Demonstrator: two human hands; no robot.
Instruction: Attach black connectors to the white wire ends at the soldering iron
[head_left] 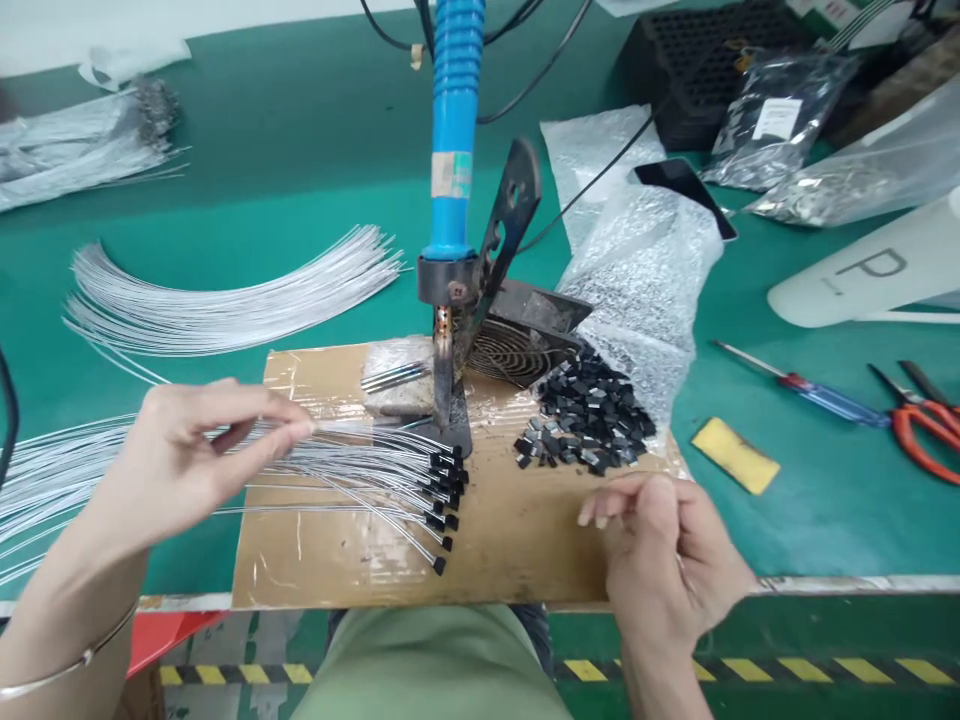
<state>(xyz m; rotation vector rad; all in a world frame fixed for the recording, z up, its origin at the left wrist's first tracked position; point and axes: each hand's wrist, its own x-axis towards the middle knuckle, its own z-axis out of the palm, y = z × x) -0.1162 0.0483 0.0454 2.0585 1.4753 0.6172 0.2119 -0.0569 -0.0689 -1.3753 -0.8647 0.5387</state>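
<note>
My left hand [214, 450] is closed in a pinch over a bundle of thin white wires [337, 455], and one wire appears to run from its fingertips. Small black end pieces [442, 490] cap the wires' right ends, fanned out on a cardboard sheet [525, 540]. At the right edge of the cardboard, my right hand [667, 560] has its fingers curled; anything in them is hidden. Just beyond it lies a heap of small black parts with metal faces [596, 410]. A blue-handled soldering iron [454, 150] hangs tip down in a stand between the hands.
Loose white wires [232, 300] lie behind the left hand. A small fan [517, 345] sits behind the iron. To the right are a yellow sponge [735, 455], a screwdriver [810, 390], orange-handled scissors [926, 430] and a white cup [870, 265]. Bubble wrap [637, 280] lies behind the heap.
</note>
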